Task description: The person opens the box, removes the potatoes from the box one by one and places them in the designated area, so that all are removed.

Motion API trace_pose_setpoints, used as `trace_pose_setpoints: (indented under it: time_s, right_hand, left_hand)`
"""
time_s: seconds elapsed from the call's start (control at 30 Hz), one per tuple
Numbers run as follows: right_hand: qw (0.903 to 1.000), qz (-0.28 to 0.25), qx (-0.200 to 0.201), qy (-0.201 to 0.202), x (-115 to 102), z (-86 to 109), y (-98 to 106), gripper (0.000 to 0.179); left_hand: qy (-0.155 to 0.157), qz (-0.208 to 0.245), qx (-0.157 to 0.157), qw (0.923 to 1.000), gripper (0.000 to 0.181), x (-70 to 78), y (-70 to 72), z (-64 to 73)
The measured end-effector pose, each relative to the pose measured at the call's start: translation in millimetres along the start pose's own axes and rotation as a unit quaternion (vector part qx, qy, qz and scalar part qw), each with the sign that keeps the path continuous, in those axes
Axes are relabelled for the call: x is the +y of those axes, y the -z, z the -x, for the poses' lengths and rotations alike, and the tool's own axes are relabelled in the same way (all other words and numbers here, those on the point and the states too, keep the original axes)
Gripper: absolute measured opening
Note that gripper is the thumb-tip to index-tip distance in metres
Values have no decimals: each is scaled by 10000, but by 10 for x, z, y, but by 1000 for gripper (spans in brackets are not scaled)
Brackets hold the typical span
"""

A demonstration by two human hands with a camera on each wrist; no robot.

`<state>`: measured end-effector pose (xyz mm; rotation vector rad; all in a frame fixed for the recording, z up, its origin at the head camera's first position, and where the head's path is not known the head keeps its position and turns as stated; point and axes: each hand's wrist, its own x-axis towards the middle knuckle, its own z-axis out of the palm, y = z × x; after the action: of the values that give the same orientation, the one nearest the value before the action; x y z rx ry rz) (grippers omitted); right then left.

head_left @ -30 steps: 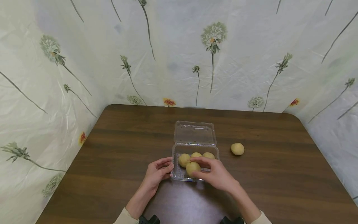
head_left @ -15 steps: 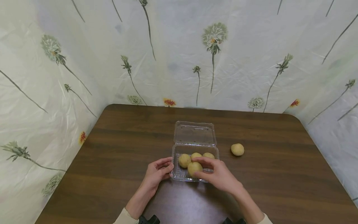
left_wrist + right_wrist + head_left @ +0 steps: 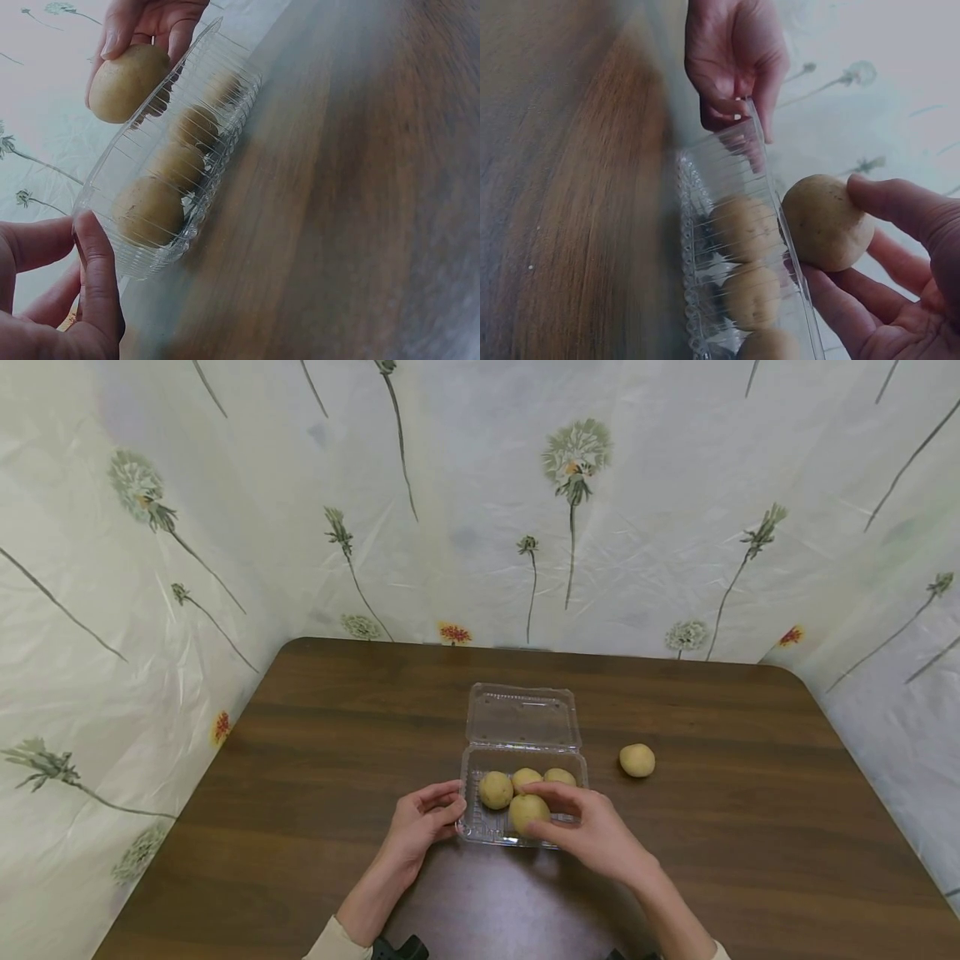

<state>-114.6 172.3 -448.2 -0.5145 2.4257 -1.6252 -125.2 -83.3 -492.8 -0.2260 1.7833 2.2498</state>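
nearest, at the container's left edge, the left hand [image 3: 422, 827] seems to pinch the clear plastic between thumb and fingers, probably to steady it. opposite, the right hand [image 3: 596, 831] curves its thumb and fingers around a held potato [image 3: 529, 813], pinching it over the near part of the container [image 3: 486, 831]; both wrist views show this potato at or above rim height. just beyond, more potatoes [image 3: 495, 790] sit inside: three show in the head view, and the left wrist view seems to show a fourth through the plastic. the lid [image 3: 522, 718] lies folded back on the far side. off to the right, well apart from the container, a loose potato [image 3: 637, 760] rests on the brown table [image 3: 360, 718], with a dandelion-printed sheet [image 3: 465, 543] hung behind. the step in hand looks like passing one potato across the container's rim; whether in or out, i cannot tell. going in, the move would call for a gentle lowering into free space and a release without nudging the others; coming out, a lift clear of the rim, the left hand holding firm either way.
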Motion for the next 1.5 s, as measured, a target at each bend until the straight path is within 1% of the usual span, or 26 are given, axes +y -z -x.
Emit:
trace_pose_setpoints:
  time_s: [0.27,0.47,0.6,0.9,1.07,1.5]
  right_hand:
    - [9996,-71,258,-85,24,66,22,44]
    - [9995,-173,273,-16,38,95,46,44]
    - [9993,-238,302,-41,46,115,64,44]
    - [9993,-86,358,-86,77,155,121,44]
    - [9992,-88,374,-132,90,187,147,46]
    - [9987,-49,493,120,133,275,220,45]
  left_hand:
    - [3,4,-10,10000,40,-7,0,-5]
    - [11,-7,-14,10000,40,-10,1,-8]
    - [16,-35,-4,10000,40,-9,2,-7]
    - [31,-23,-38,10000,41,-4,8,-4]
    - [35,-22,-53,10000,43,1,14,2]
    - [32,3,-87,10000,43,10,13,6]
